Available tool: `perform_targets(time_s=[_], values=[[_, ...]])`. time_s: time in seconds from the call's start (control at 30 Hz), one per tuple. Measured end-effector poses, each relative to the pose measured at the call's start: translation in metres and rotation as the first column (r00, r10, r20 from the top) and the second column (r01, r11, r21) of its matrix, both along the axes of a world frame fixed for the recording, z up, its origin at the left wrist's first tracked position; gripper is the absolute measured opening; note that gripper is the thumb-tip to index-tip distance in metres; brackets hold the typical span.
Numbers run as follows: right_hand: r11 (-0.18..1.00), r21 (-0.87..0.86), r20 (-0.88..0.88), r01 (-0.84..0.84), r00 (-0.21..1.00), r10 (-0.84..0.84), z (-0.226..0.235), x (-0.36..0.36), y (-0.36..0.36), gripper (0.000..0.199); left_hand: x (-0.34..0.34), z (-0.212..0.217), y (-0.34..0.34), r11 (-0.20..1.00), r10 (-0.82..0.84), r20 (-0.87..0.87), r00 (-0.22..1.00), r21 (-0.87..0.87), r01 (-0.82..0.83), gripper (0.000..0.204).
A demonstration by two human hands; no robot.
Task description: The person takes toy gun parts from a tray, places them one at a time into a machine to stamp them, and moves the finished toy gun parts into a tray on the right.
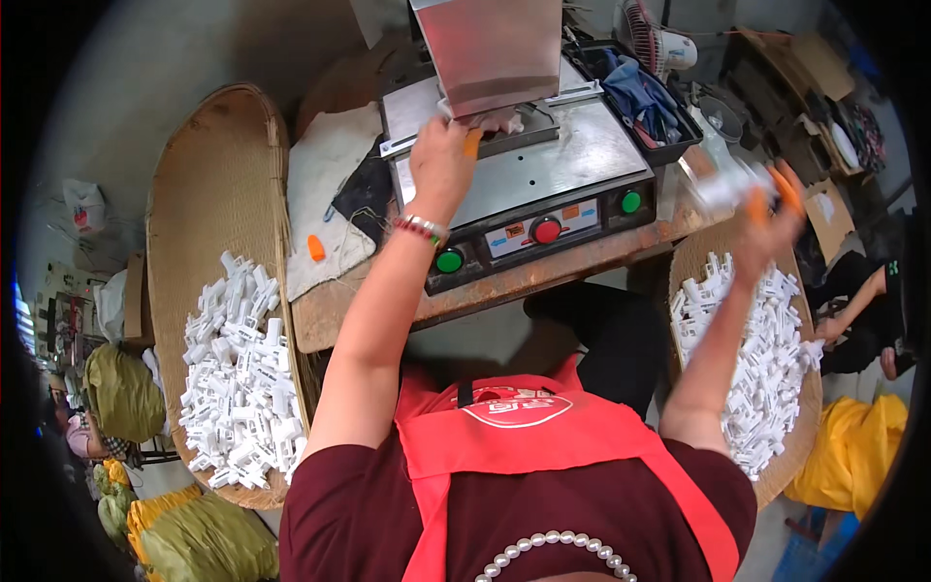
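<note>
My left hand [441, 160] reaches onto the steel plate of a bench press machine [543, 165], its fingers closed on a small white piece under the raised metal head [488, 50]; an orange cot covers one fingertip. My right hand [766, 218], blurred in motion and wearing orange finger cots, is lifted above the right basket and grips a white plastic piece [722, 186]. A woven tray at the left [208, 175] holds a heap of white plastic parts [242, 378]. A second woven basket at the right [693, 257] carries another heap of white parts [766, 369].
The machine's front panel has two green buttons [449, 261] and a red one [547, 231]. A white cloth [325, 184] with an orange cot lies left of it. A dark bin of blue fabric [640, 97] and a small fan [650, 39] stand behind. Another person sits at the right [858, 310]. Yellow sacks lie on the floor.
</note>
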State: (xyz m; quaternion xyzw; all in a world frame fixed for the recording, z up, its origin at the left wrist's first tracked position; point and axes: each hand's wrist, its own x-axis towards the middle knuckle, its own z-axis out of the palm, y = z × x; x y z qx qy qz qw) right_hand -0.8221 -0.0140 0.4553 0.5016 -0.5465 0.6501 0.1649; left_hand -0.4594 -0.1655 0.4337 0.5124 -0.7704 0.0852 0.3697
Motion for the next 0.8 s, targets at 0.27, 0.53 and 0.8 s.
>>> perform_targets(time_s=[0.27,0.53,0.8], values=[[0.917,0.346,0.17,-0.195,0.975,0.143,-0.074,-0.012,0.022,0.049,0.003,-0.02,-0.021,0.999,-0.032,0.064,0.997,0.028,0.03,0.03],[0.569,0.58,0.531,-0.584,0.8,0.279,-0.139,0.009,-0.06,0.066,0.104,-0.064,0.107,0.942,-0.305,0.063,0.95,0.168,0.291,0.061],[0.725,0.466,0.466,-0.507,0.837,0.286,-0.132,0.012,-0.029,0.047,0.321,-0.04,0.198,0.956,0.269,-0.058,0.961,0.138,-0.259,0.047]])
